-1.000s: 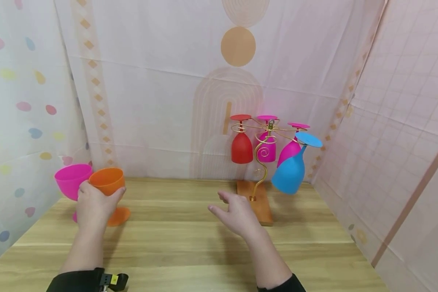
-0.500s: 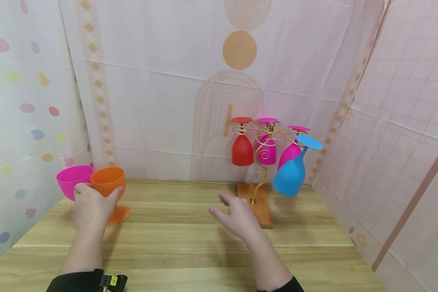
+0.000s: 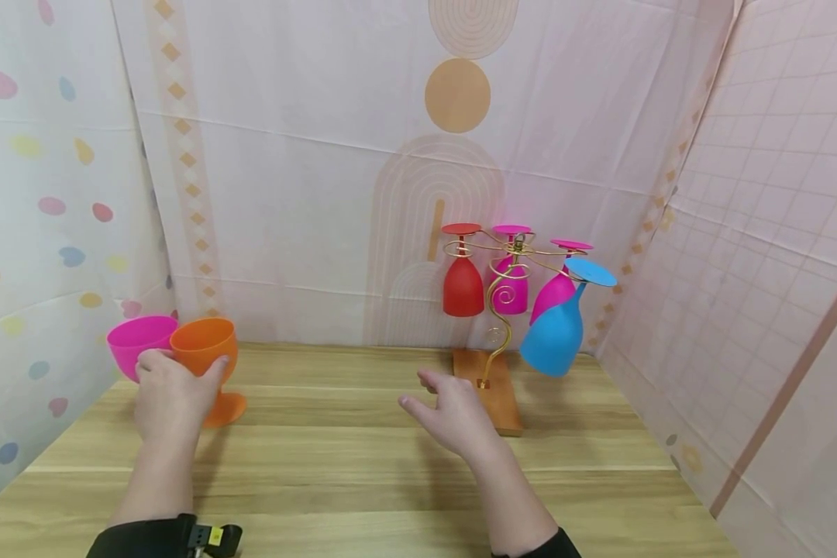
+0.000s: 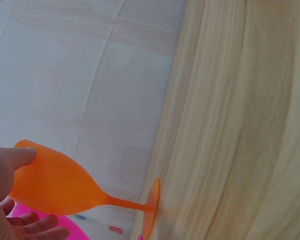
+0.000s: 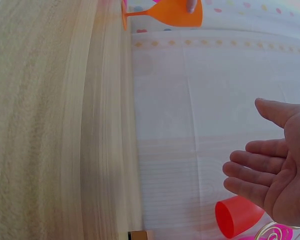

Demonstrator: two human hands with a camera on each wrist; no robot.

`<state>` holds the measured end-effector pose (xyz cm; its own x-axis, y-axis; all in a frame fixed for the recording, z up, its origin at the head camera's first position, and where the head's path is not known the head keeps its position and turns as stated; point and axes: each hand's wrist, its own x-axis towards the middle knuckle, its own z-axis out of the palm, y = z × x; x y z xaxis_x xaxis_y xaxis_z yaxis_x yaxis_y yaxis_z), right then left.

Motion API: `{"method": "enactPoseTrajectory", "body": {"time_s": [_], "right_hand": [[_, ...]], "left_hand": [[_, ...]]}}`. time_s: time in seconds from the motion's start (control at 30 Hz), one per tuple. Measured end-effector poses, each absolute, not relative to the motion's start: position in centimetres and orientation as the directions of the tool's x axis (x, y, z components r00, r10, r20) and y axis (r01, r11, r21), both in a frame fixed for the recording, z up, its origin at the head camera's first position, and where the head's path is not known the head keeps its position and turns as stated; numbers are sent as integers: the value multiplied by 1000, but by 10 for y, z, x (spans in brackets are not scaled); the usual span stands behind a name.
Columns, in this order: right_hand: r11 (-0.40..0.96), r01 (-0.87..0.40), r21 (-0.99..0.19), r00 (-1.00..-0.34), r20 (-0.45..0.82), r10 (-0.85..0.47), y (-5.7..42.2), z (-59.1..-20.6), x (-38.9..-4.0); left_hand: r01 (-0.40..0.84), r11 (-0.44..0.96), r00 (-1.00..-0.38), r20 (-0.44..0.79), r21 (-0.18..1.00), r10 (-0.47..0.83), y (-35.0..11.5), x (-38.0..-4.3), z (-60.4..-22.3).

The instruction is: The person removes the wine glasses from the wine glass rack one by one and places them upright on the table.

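An orange goblet (image 3: 203,353) stands upright at the left of the table, held round its bowl by my left hand (image 3: 174,395). In the left wrist view the thumb (image 4: 24,157) lies near the rim and the fingers (image 4: 42,226) are on the bowl's other side. A pink goblet (image 3: 131,341) is just left of the orange one, its lower part hidden by the hand. My right hand (image 3: 455,412) hovers with nothing in it, fingers extended, in front of a gold wire glass rack (image 3: 499,306).
On the rack, a red goblet (image 3: 463,288), two pink goblets and a blue goblet (image 3: 552,337) hang upside down, the blue one tilted. The rack has a wooden base (image 3: 505,403). Patterned cloth (image 3: 307,209) rises behind the wooden table (image 3: 321,465).
My left hand and the orange goblet have shifted very slightly to the left. The view has tilted a little. My right hand stays in front of the rack.
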<state>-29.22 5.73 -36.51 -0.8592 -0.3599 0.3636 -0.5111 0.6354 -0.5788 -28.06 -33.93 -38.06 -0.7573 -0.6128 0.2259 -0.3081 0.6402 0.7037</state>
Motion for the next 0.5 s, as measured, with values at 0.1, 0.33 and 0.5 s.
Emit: {"method": "enactPoseTrajectory", "body": {"time_s": [0.1,0.33,0.5], "right_hand": [[636,-513,-576,-858,368,-358,57,-365,-292],[639,-512,-574,-858,368,-358,58,-365,-293],[643,-503,-578,-864,360,-352,59,-364,-292]], "left_hand": [[-306,644,-758,230,702,-610,-340,-281,-381],[-292,639,-753,240,712,-612,-338,-279,-378],[-271,653,-750,269,707,-604,-336,-277,-376]]}}
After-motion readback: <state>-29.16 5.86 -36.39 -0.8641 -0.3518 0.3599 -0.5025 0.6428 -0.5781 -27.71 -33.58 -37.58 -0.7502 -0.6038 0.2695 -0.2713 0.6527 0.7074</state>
